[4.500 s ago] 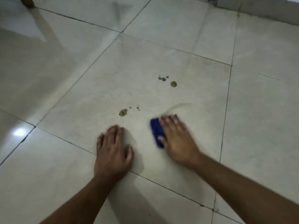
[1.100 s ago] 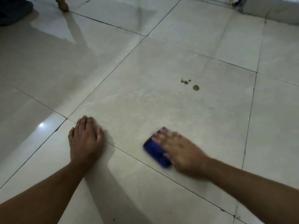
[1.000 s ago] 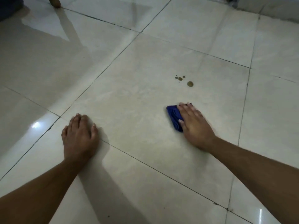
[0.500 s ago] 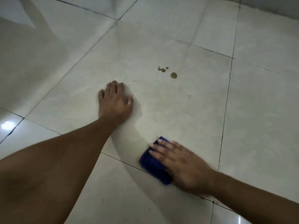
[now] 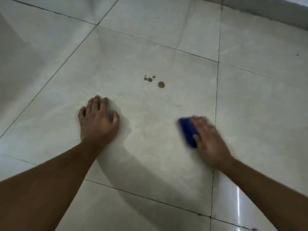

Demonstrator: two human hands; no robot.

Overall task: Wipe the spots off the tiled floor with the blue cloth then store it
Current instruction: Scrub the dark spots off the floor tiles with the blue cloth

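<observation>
A folded blue cloth (image 5: 187, 131) lies on the pale tiled floor (image 5: 150, 130) under my right hand (image 5: 209, 139), whose flat fingers press it down; both are motion-blurred. Only the cloth's left edge shows past the fingers. A cluster of small brown spots (image 5: 149, 79) and one larger brown spot (image 5: 161, 84) sit on the same tile, beyond the cloth and to its left. My left hand (image 5: 98, 120) rests on the floor left of the spots, fingertips down and slightly bent, holding nothing.
Dark grout lines (image 5: 216, 97) divide the large glossy tiles. A grey wall base (image 5: 266, 10) runs along the top right. A bright light reflection (image 5: 238, 209) shows on the tile at the lower right.
My right hand has swept the cloth to the right and farther away, closer to the spots. My left hand stays planted on the tile. The near spots seen 4.5 s ago are gone.
</observation>
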